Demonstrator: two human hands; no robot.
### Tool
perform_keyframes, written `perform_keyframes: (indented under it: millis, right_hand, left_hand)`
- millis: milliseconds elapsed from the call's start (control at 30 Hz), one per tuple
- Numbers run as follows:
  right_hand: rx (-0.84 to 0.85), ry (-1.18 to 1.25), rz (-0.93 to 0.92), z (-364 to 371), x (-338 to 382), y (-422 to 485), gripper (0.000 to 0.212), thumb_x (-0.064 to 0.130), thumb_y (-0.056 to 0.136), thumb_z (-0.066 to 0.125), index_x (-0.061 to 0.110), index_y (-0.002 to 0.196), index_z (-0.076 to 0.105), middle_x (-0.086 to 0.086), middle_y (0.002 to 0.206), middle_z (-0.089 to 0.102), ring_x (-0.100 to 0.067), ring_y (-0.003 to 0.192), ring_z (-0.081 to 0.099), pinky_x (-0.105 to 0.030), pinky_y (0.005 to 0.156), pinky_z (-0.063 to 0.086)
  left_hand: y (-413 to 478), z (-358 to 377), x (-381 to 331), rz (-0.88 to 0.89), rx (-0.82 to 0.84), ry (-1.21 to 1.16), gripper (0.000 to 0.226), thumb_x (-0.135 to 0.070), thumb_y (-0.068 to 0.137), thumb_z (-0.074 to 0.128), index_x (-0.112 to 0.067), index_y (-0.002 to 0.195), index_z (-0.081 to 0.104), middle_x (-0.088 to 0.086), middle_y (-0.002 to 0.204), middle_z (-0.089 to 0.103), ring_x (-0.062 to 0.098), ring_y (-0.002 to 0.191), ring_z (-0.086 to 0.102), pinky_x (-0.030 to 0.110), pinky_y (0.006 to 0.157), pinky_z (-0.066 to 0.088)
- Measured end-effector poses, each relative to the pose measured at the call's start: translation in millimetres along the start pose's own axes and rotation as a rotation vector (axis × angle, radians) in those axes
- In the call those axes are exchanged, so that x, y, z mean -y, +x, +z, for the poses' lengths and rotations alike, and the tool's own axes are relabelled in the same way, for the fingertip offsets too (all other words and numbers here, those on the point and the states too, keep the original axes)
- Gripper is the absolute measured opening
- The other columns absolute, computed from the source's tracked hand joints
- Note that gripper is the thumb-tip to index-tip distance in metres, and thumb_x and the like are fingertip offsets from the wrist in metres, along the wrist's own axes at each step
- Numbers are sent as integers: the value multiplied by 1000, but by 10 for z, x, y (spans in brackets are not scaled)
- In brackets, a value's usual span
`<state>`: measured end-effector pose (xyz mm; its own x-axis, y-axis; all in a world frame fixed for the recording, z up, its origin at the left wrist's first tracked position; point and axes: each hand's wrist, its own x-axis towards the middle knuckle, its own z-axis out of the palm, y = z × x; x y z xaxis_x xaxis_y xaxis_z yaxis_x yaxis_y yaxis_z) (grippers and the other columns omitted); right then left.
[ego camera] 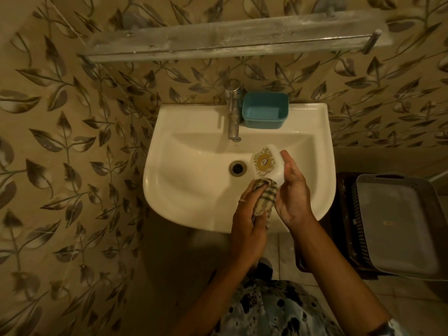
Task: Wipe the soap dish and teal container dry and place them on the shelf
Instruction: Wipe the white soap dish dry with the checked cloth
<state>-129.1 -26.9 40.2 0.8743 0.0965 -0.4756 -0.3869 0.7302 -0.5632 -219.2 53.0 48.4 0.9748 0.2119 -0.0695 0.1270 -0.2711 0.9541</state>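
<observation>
Our right hand (294, 197) cupped the white, gold-ornamented soap dish (266, 163), fingertips hidden behind it; our left hand (247, 214) gripped a bunched checked cloth (265, 200) covering its near end.

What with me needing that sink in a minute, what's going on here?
A person is drying a white soap dish over the sink: the right hand holds it, the left hand presses a checked cloth to it. The teal container sits on the sink's back rim beside the tap. Neither is on the shelf above yet.
</observation>
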Motion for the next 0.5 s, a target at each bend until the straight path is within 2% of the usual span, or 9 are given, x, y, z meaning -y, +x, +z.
perform_keyframes:
  millis: [67,133,200,267,333,433,500]
  right_hand:
    - [-14,21,-20,-17,82,116,45,12,103,35,8,148,33,-20,146,45,-33,130,50,-49,109,41]
    - [-9,14,-47,-30,188,222,47,11,104,34,5,150,28,-20,148,43,-33,134,46,-52,113,33]
    - [-7,-6,-81,-49,285,290,48,12,103,36,5,150,27,-20,148,43,-31,133,47,-50,112,36]
    - [-24,-17,-111,-90,345,324,48,13,103,37,5,149,29,-18,147,44,-30,132,48,-48,111,39]
    - [-60,-36,-116,-154,368,345,46,15,103,38,5,148,32,-17,147,45,-29,132,49,-46,110,40]
    - [-73,-109,-109,-276,343,332,44,18,103,39,8,146,38,-16,143,50,-27,127,54,-45,107,45]
    - [-80,-149,-96,-347,305,300,43,19,101,41,15,144,42,-12,139,56,-24,121,59,-40,99,51]
  left_hand:
    - [30,-71,98,-36,60,-4,55,5,91,42,-26,137,43,-4,146,42,7,131,41,21,106,39]
    - [141,-185,213,-139,12,23,49,-2,95,41,-25,139,40,-2,144,42,12,127,46,20,96,46]
    - [353,-348,309,-297,-109,-38,39,-10,97,42,-22,134,46,3,136,50,19,119,53,27,89,51]
    - [622,-556,345,-421,-234,-215,29,-13,98,41,-24,121,55,7,124,60,23,109,60,41,91,53]
    - [927,-762,351,-479,-333,-296,27,-13,99,38,-20,117,57,11,117,63,28,107,62,50,93,51]
    - [1431,-992,331,-477,-442,-393,26,-6,97,41,-11,118,56,15,116,61,35,108,60,48,93,51]
    - [1798,-1101,302,-519,-517,-452,27,-5,96,45,-3,121,55,17,116,61,34,106,60,45,93,51]
